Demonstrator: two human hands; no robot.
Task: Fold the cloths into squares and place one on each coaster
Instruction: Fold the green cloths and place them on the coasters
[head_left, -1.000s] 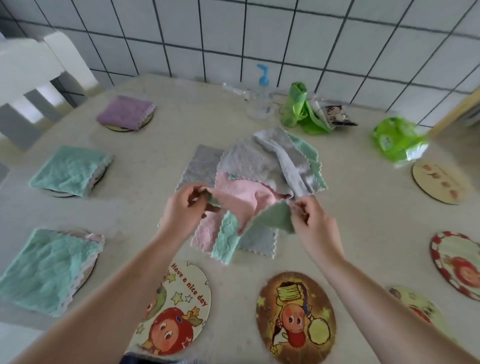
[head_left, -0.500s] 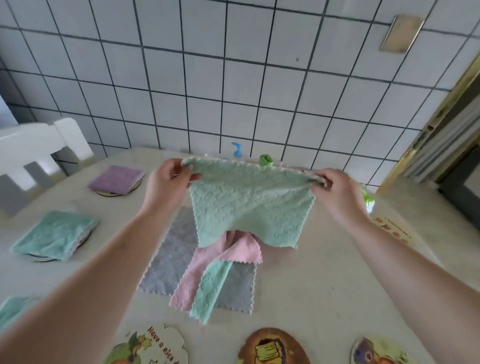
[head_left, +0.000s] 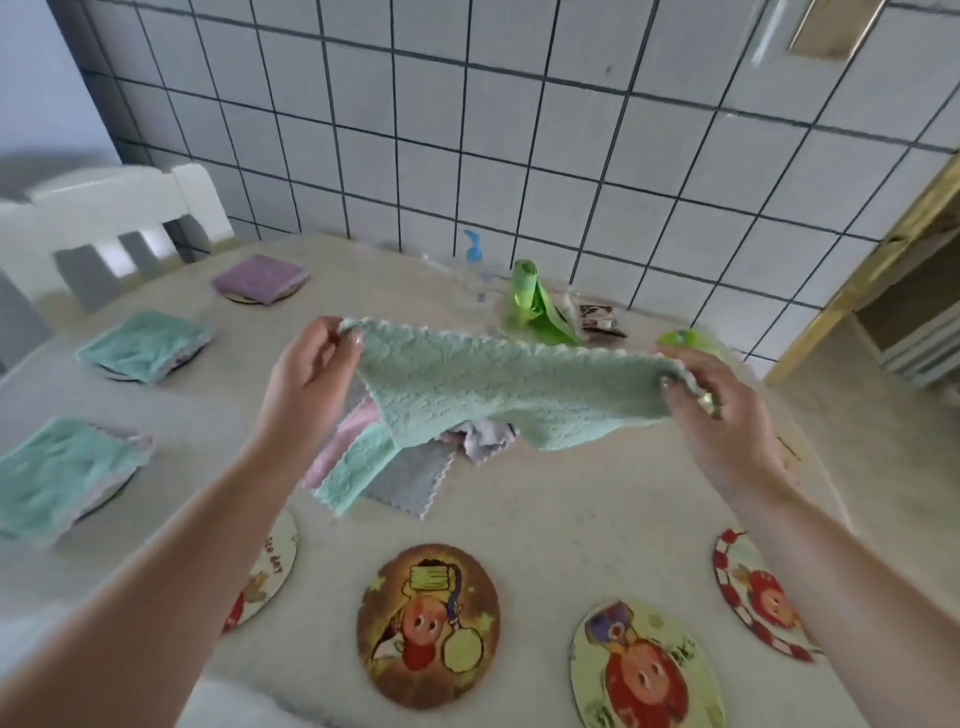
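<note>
Half a second on, both hands have lowered the green cloth (head_left: 498, 384), left hand (head_left: 311, 379) and right hand (head_left: 722, 410) pinching its top corners above the cloth pile (head_left: 395, 467). Folding is beginning; next, bring corners together, then onto a bare coaster (head_left: 428, 623).

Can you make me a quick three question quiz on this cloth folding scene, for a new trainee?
1. True or false: the green cloth is held above the table by both hands.
2. How many coasters along the table's left side already carry a folded cloth?
A. one
B. three
C. five
3. Fill in: the far folded cloth near the chair is ____ in colour.

Key
1. True: the left hand and the right hand each pinch an upper corner.
2. B: the purple one and two green ones.
3. Purple.
</note>
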